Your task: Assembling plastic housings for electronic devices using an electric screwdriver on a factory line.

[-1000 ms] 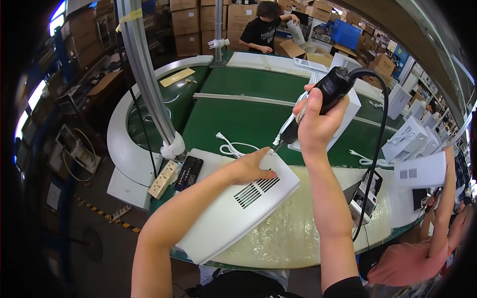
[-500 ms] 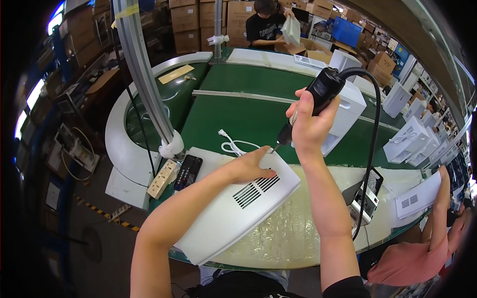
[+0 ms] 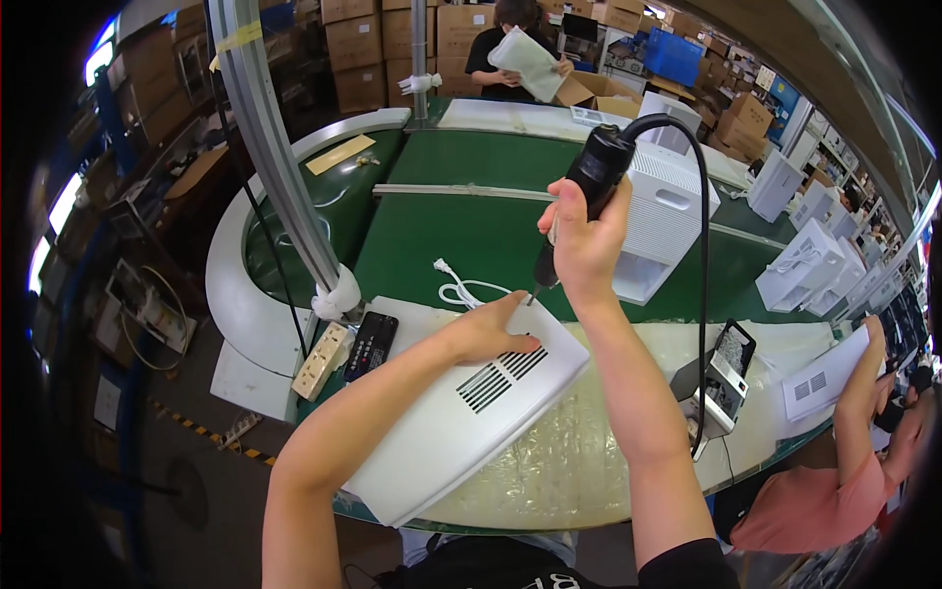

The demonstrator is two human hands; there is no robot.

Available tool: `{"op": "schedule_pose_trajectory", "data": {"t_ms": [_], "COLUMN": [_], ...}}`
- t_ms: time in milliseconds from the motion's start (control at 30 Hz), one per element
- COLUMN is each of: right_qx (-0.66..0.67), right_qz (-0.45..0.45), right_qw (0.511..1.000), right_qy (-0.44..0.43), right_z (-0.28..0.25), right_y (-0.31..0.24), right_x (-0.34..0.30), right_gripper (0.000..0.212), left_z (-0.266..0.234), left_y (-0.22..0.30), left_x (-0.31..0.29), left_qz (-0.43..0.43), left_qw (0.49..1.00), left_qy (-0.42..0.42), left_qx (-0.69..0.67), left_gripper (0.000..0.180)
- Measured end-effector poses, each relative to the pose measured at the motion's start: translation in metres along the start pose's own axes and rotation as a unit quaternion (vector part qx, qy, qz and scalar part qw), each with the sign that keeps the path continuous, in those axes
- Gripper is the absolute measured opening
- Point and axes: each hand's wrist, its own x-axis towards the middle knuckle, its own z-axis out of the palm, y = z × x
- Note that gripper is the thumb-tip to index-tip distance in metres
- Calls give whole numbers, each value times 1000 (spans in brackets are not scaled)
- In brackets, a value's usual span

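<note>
At the near edge of the bench, a white vented panel [image 3: 461, 417] lies flat on a sheet of clear wrap [image 3: 579, 452]. The left hand [image 3: 488, 332] presses open-palmed on its far corner, fingers spread, gripping nothing. The right hand [image 3: 586, 240] is closed fully around a black electric screwdriver [image 3: 581, 201], held upright, its bit touching the panel's far corner just beside the left fingertips. Half a second ago the tool stood higher and farther back over the green belt [image 3: 461, 226]; it has since come down to the corner, which suggests a screw is about to be driven there. One black cable [image 3: 703, 255] loops from the tool's top down to a small controller box [image 3: 721, 378]. Beside the panel lie one white cord [image 3: 461, 290], one black remote [image 3: 370, 346] and one power strip [image 3: 322, 359]. One white housing [image 3: 662, 221] stands on the belt; about four more stand farther right. Two other people are visible, one beyond the belt, one at lower right.
</note>
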Motion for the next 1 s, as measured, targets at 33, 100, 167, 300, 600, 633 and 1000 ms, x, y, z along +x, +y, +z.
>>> {"op": "schedule_pose_trajectory", "data": {"t_ms": [33, 100, 167, 300, 600, 633, 1000], "right_qx": [-3, -28, -11, -41, -375, -401, -383], "right_qz": [-2, 6, 0, -86, -50, -84, -125], "right_qw": [1000, 999, 1000, 988, 886, 874, 888], "right_qy": [2, -13, -4, 119, 269, 261, 220], "right_z": [1, 4, -2, -71, -256, -265, -272], "right_y": [-2, -8, -23, -68, -116, -113, -100], "right_x": [-1, 4, 4, -6, -149, -157, -166], "right_gripper": [35, 36, 34, 28, 31, 32, 44], "left_z": [1, 0, 3, 5, -22, -22, -15], "left_y": [1, 8, 12, -4, -4, -3, 4], "left_x": [-1, -5, -14, -36, -136, -135, -135], "left_qz": [3, -36, -29, 2, -100, -97, -89], "left_qw": [1000, 999, 999, 989, 995, 995, 994], "left_qy": [-3, 0, 2, 59, 21, 34, 26], "left_qx": [1, -5, 14, 136, -1, -17, -65], "left_gripper": [89, 89, 88, 84, 57, 56, 52]}}
